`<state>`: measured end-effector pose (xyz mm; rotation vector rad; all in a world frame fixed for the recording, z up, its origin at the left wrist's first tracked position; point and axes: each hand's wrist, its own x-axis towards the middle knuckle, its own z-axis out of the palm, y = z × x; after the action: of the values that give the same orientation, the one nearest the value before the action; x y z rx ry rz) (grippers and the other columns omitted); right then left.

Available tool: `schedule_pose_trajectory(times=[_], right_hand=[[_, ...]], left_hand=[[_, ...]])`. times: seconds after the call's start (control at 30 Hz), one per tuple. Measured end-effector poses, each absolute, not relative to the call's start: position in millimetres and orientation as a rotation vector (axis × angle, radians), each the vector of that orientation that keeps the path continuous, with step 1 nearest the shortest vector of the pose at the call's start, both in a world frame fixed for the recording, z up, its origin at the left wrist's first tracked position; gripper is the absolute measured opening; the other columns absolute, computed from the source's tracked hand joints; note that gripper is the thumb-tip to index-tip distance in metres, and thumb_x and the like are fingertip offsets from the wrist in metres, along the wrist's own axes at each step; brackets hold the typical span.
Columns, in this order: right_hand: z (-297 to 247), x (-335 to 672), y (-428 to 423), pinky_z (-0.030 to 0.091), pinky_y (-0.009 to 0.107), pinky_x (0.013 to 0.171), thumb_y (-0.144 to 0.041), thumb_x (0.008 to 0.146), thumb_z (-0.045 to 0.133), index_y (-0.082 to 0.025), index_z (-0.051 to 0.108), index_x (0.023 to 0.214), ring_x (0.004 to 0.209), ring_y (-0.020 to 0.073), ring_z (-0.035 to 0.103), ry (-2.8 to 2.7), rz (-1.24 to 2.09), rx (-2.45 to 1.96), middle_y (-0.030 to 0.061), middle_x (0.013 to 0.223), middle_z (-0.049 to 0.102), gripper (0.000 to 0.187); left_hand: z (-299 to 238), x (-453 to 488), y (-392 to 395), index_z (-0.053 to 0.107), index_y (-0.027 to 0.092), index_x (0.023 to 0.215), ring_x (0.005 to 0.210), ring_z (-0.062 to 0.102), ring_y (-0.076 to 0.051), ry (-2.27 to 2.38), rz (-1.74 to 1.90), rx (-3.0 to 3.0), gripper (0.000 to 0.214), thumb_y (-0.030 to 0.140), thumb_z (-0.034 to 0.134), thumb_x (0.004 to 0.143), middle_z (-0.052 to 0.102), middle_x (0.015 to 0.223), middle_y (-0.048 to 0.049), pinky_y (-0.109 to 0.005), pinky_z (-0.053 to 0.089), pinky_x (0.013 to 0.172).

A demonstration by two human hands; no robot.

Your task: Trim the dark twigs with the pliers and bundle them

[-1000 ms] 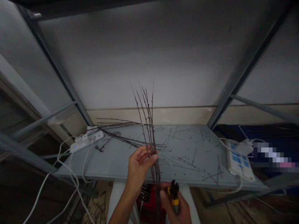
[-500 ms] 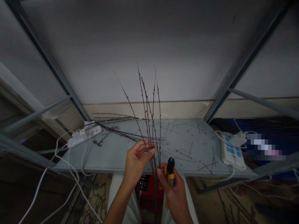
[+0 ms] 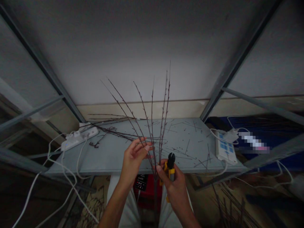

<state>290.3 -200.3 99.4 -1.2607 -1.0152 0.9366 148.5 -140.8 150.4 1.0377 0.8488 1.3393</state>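
Observation:
A dark, thin budded branch [image 3: 152,120] stands upright between my hands, its several twigs fanned out toward the wall. My left hand [image 3: 133,161] has its thumb and fingers closed around twigs on the left side of the fan. Lower down, my right hand [image 3: 174,182] pinches the branch near where the twigs meet. That same hand also holds yellow-handled cutting pliers [image 3: 171,161], with their dark jaws pointing up. The lower stem runs down between the knees and is partly hidden in shadow.
A grey tabletop [image 3: 109,161] bears scattered twig scraps and a bundle of branches [image 3: 114,131] at left. White power strips [image 3: 79,139] with cables sit at both ends. Metal posts [image 3: 213,91] flank the table. A phone [image 3: 141,182] lies below its edge.
The twigs have spread wider apart, some leaning further left and others right. Both hands keep their hold, and the view has shifted slightly.

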Motion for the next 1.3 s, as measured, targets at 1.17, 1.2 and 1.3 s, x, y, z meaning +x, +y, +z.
schedule_pose_trajectory(times=[1.17, 1.2, 1.3], right_hand=[[167.3, 264.0, -185.2, 0.048, 0.031, 0.08, -0.043, 0.078, 0.079, -0.022, 0.063, 0.101, 0.085, 0.0197, 0.06, -1.089, 0.977, -1.016, 0.0015, 0.09, 0.064, 0.035], [165.6, 263.7, -185.0, 0.048, 0.031, 0.081, -0.043, 0.077, 0.08, -0.021, 0.064, 0.103, 0.086, 0.0203, 0.06, -1.082, 0.966, -1.022, 0.0019, 0.091, 0.064, 0.037], [161.6, 265.1, -182.4, 0.049, 0.031, 0.081, -0.046, 0.079, 0.078, -0.021, 0.066, 0.101, 0.086, 0.021, 0.061, -1.109, 0.958, -1.053, 0.003, 0.091, 0.066, 0.036]], left_hand=[[122.0, 148.5, -207.0, 0.062, 0.02, 0.098, 0.044, 0.033, -0.005, 0.841, 1.38, 0.851, 0.036, 0.054, 0.067, 0.087, 0.05, 0.068, 0.0046, -0.015, 0.028, 0.037], [120.5, 150.0, -205.5, 0.062, 0.019, 0.1, 0.044, 0.036, -0.006, 0.843, 1.405, 0.857, 0.037, 0.053, 0.068, 0.086, 0.051, 0.069, 0.0039, -0.016, 0.031, 0.037], [117.6, 154.1, -198.0, 0.066, 0.018, 0.102, 0.056, 0.05, -0.01, 0.888, 1.494, 0.872, 0.036, 0.049, 0.072, 0.084, 0.06, 0.08, -0.0013, -0.019, 0.044, 0.049]])
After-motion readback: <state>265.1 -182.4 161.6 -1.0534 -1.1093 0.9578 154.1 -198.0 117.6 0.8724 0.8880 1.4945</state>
